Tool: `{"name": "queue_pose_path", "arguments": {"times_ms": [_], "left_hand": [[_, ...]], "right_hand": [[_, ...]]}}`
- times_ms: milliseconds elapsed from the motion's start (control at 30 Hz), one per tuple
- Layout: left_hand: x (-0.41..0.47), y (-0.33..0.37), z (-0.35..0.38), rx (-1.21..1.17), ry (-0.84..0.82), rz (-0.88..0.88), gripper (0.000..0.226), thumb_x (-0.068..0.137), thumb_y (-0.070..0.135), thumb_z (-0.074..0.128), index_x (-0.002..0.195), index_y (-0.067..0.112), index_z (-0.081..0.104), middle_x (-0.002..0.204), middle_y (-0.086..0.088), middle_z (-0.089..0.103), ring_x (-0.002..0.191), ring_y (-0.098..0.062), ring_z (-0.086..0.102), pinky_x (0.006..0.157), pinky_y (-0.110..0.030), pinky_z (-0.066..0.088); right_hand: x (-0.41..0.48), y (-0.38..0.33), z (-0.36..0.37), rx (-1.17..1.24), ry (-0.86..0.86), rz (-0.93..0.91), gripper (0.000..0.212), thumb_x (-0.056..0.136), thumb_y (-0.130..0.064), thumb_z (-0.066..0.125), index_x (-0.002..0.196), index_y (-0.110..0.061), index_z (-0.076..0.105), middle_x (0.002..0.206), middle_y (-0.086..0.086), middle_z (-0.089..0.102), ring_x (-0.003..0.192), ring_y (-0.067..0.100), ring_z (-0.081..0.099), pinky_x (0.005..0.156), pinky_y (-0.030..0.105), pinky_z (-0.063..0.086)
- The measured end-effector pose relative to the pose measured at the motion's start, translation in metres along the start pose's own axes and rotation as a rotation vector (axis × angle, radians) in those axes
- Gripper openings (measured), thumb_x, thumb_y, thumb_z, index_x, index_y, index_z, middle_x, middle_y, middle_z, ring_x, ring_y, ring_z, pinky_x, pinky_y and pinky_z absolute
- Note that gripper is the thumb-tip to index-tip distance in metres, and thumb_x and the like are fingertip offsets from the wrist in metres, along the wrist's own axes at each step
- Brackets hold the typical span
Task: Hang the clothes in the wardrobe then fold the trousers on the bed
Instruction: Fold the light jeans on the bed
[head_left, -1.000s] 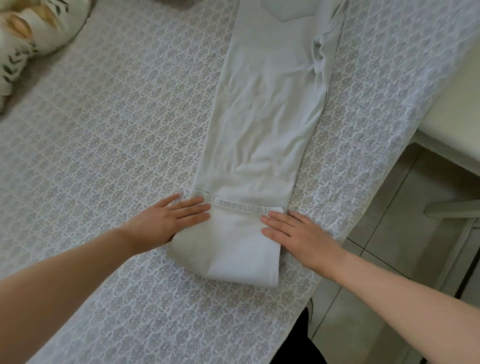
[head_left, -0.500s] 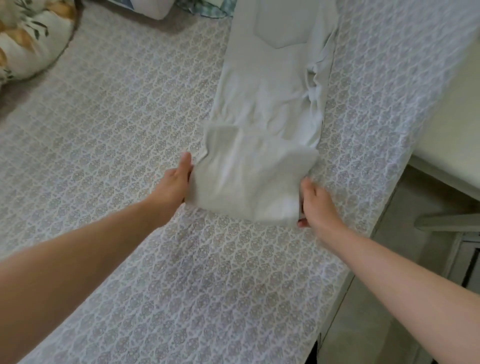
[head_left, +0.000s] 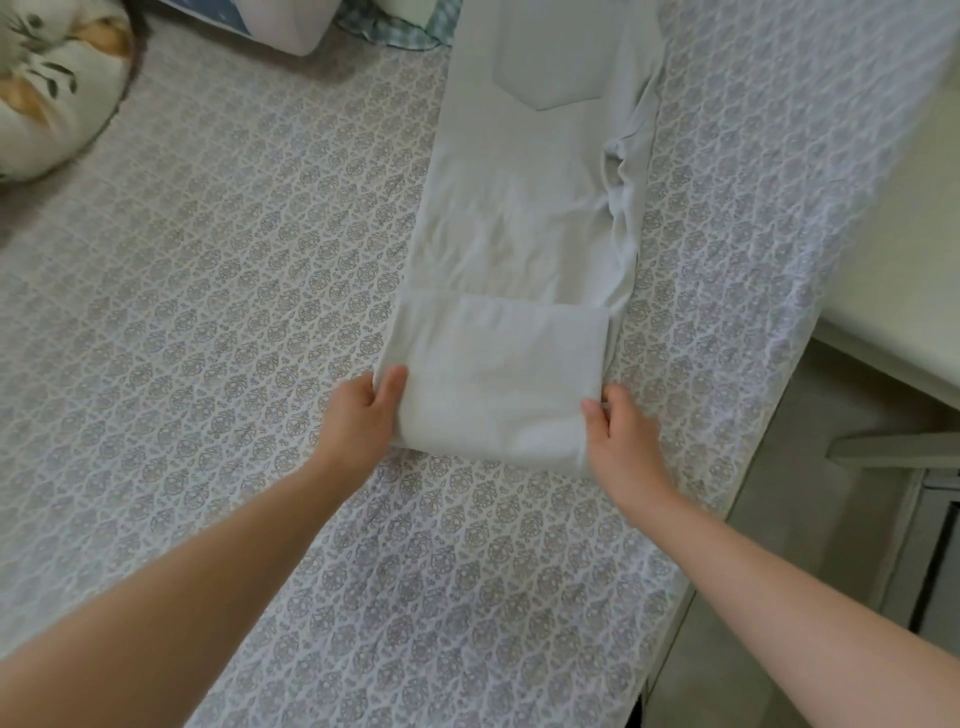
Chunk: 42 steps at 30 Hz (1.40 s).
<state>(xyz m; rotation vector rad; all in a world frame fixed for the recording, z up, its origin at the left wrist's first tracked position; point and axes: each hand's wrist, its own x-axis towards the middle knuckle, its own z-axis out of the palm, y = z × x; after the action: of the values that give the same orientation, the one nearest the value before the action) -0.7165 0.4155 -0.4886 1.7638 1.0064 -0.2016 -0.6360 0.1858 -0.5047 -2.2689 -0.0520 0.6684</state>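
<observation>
Pale grey-green trousers (head_left: 524, 208) lie lengthwise on the bed (head_left: 234, 260), which has a grey-and-white patterned cover. Their back pocket shows at the far end. The leg end is folded over into a thick flat block (head_left: 498, 374) nearest me. My left hand (head_left: 363, 410) grips the block's left edge, thumb on top and fingers tucked beneath. My right hand (head_left: 615, 431) grips the right edge the same way.
A floral cushion (head_left: 47, 88) lies at the far left of the bed. A white pillow (head_left: 291, 26) and checked cloth (head_left: 400, 31) sit at the head end. The bed's right edge drops to a tiled floor (head_left: 810, 467) beside pale furniture (head_left: 904, 244).
Both hands went from lying flat on the first fold to gripping its sides. They lifted the folded end and turned it over away from me, making a thicker fold.
</observation>
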Motion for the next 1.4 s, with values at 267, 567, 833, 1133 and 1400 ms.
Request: {"name": "queue_pose_path", "arguments": {"times_ms": [267, 567, 833, 1133, 1400], "left_hand": [[0.032, -0.002, -0.002, 0.306, 0.071, -0.054, 0.050, 0.101, 0.049, 0.042, 0.071, 0.008, 0.050, 0.064, -0.009, 0.044, 0.055, -0.019, 0.039, 0.052, -0.027, 0.032], [0.018, -0.017, 0.009, 0.352, 0.170, 0.037, 0.041, 0.104, 0.037, 0.036, 0.083, 0.008, 0.055, 0.073, -0.007, 0.058, 0.062, -0.025, 0.054, 0.060, -0.040, 0.052], [0.030, 0.007, 0.025, 0.737, 0.179, 0.775, 0.047, 0.102, 0.035, 0.034, 0.144, 0.016, 0.043, 0.149, -0.005, 0.042, 0.139, -0.027, 0.033, 0.115, -0.047, 0.027], [0.052, -0.007, 0.057, 1.128, -0.069, 0.736, 0.063, 0.100, 0.059, 0.008, 0.157, 0.034, -0.003, 0.164, 0.013, -0.009, 0.151, -0.014, -0.015, 0.121, -0.045, -0.008], [0.068, -0.002, 0.024, 1.151, -0.120, 0.768, 0.061, 0.101, 0.058, 0.011, 0.157, 0.034, 0.013, 0.163, 0.013, 0.011, 0.151, -0.009, 0.003, 0.120, -0.048, -0.004]], "right_hand": [[0.031, -0.022, -0.015, -0.165, -0.210, 0.270, 0.043, 0.098, -0.043, 0.037, 0.073, -0.012, 0.050, 0.072, 0.004, 0.055, 0.063, 0.020, 0.055, 0.054, 0.031, 0.047], [0.009, 0.002, -0.013, -0.479, -0.132, 0.046, 0.044, 0.102, -0.049, 0.027, 0.094, -0.012, 0.049, 0.076, -0.001, 0.056, 0.065, 0.018, 0.057, 0.056, 0.033, 0.045], [0.013, -0.024, -0.003, -0.543, 0.107, -0.177, 0.050, 0.100, -0.049, 0.031, 0.142, -0.030, 0.012, 0.125, 0.011, 0.043, 0.082, 0.025, 0.056, 0.056, 0.033, 0.042], [0.039, 0.000, 0.004, -0.825, 0.084, -0.229, 0.070, 0.096, -0.061, 0.023, 0.153, -0.035, -0.009, 0.118, 0.016, 0.042, 0.077, 0.024, 0.046, 0.056, 0.033, 0.038], [0.053, 0.010, -0.021, -0.961, 0.022, -0.397, 0.067, 0.095, -0.056, 0.030, 0.155, -0.032, 0.012, 0.110, 0.021, 0.049, 0.067, 0.026, 0.049, 0.044, 0.029, 0.032]]}}
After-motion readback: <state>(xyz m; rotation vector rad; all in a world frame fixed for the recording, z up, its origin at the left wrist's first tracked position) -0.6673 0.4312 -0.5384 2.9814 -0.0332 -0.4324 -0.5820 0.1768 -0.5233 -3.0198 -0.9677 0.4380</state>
